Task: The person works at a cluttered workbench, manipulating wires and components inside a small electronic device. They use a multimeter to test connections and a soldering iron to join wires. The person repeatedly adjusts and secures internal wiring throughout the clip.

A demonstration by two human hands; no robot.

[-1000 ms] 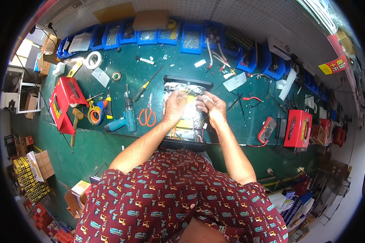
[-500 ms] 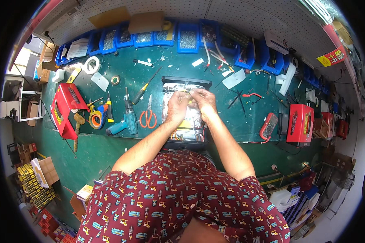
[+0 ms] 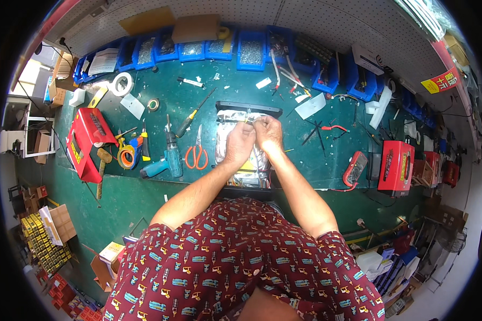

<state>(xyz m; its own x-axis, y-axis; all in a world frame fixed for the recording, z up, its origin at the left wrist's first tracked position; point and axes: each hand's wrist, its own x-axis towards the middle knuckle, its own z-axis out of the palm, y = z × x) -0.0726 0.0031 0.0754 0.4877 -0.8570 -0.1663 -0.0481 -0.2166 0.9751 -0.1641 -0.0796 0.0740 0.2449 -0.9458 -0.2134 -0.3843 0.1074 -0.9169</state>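
Observation:
A foil-wrapped silver block (image 3: 223,132) lies on the bench straight in front of me, with a black end plate (image 3: 241,105) along its far side and wires near its close end. Over its far half, my left hand (image 3: 240,142) and my right hand (image 3: 269,132) come together, fingertips pinched. A small piece or thin wire seems to be between them, too small to name. Orange-handled scissors (image 3: 197,155) lie to the left of the block, beside a teal cordless drill (image 3: 171,159). A yellow-and-black screwdriver (image 3: 186,124) lies beyond them.
Blue bins (image 3: 250,52) of small hardware line the back. At left stand a red metal casing (image 3: 93,140) and a hammer (image 3: 103,160). A red multimeter (image 3: 354,168) and a red box (image 3: 395,167) are at right. Black cable ties (image 3: 317,132) lie nearer the block.
Both hands stay over the block's far half, their fingers slightly rearranged. The left hand's fingers have turned more upright. The whole view has shifted a little.

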